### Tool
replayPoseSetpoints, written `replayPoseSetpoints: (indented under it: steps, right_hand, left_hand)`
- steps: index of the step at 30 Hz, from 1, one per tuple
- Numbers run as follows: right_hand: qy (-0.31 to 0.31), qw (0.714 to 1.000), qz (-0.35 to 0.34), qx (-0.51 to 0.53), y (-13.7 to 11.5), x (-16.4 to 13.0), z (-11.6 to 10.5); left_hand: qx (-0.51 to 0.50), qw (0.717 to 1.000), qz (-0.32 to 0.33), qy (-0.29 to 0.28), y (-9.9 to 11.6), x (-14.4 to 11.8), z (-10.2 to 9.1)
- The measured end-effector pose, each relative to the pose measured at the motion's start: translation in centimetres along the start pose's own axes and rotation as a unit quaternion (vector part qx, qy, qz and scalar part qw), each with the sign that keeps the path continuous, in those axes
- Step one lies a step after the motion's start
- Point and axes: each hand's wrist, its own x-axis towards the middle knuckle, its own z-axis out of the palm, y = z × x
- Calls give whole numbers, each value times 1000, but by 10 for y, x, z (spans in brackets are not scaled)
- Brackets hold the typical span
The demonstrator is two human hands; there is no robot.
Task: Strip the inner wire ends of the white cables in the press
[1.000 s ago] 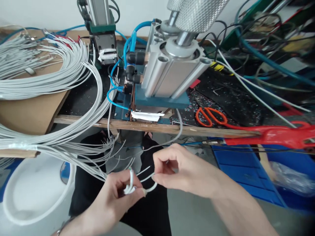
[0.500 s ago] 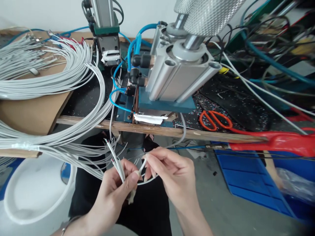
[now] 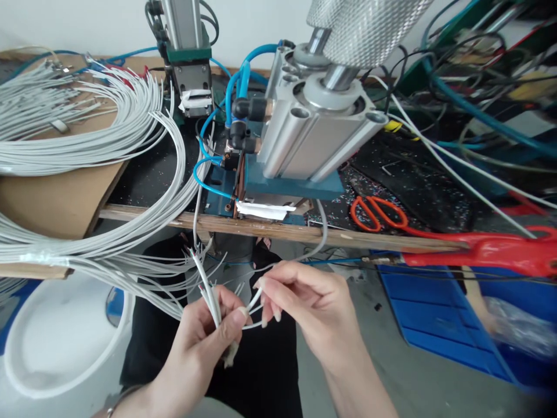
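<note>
My left hand [image 3: 211, 334] is closed round a few white cables [image 3: 206, 285], whose cut ends point up and away from me, showing small coloured cores. Between finger and thumb, my right hand [image 3: 311, 307] pinches a white cable [image 3: 254, 299] that runs across to the left hand. Thinner white strands pass between the two hands just below it. Both hands are over my lap, in front of the bench edge. A small pale bit sticks out beneath my left fingers; I cannot make out what it is.
Large coils of white cable [image 3: 143, 223] lie at the left. A pneumatic press [image 3: 300, 139] stands mid-bench, with orange-handled scissors [image 3: 376, 213] and a red-handled tool [image 3: 491, 251] to its right. Below are a white bucket [image 3: 13, 354] and a blue bin [image 3: 439, 325].
My right hand has shifted slightly right, and its lower fingers have spread a little away from the cables. The left hand keeps its grip almost in place.
</note>
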Motion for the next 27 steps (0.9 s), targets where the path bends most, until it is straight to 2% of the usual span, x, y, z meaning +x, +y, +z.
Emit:
replayPoseSetpoints:
  steps: [4,7,12,14,15,17,19,20,21,22,24,25,27]
  right_hand:
    - [11,999,9,48,8,-2,3]
    - [10,999,-5,43,9,-3,5]
    - [-12,996,-34,-83,-11,-2,-3]
    - [-60,984,-6,-170,-27,4,-11]
    - [-106,971,22,-215,-36,9,-15]
    - [-235,927,85,-281,-51,19,-24]
    - [-340,886,141,-281,-61,28,-28]
    - [-359,884,161,-253,-62,30,-28]
    - [-348,898,169,-211,-61,32,-26]
    - [-310,923,165,-159,-57,32,-22]
    - [-191,972,126,-44,-43,28,-9]
    - [-129,986,104,10,-34,25,-1]
    - [-31,991,86,100,-14,18,13]
  left_hand:
    - [4,1000,4,-9,3,-1,-1]
    - [3,1000,-3,-8,3,-1,-2]
    - [23,1000,-12,-6,1,-2,-4]
    - [41,998,-33,-32,3,-3,-7]
    - [57,995,-47,-59,5,-4,-9]
    - [96,984,-69,-130,10,-6,-14]
    - [113,973,-86,-184,14,-7,-17]
    - [103,972,-90,-190,15,-7,-18]
    - [80,976,-89,-180,15,-7,-17]
    - [50,983,-82,-159,14,-7,-16]
    - [-12,993,-50,-105,11,-5,-10]
    - [-35,996,-31,-81,10,-4,-6]
    - [-60,997,-14,-42,7,-2,0]
